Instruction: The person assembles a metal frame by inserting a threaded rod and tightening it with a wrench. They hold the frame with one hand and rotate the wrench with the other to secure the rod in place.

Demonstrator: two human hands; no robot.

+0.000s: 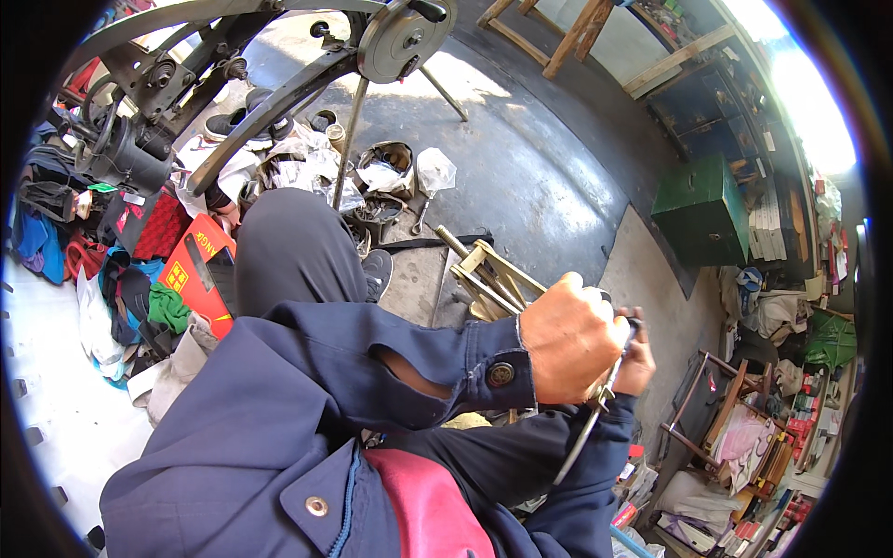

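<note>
My left hand (569, 339) is closed in a fist, knuckles up, at the end of a dark blue buttoned cuff. What its fingers hold is hidden beneath them. Just to the right and partly behind it, my right hand (637, 365) has its fingers curled. A slim metal tool (584, 435) slants down from between the two hands over the right sleeve, with a small brass-coloured piece on it. A dark part shows by the right fingers. Beyond the left hand, a brass-coloured metal frame (498, 279) with several bars stands close to my knees.
A black iron machine with a handwheel (409, 39) stands far left. Beneath it are shoes, bags and tubs of small parts (383, 167). Fabrics and an orange-red box (198, 270) pile up at left. A green box (702, 209) and crowded shelves line the right side.
</note>
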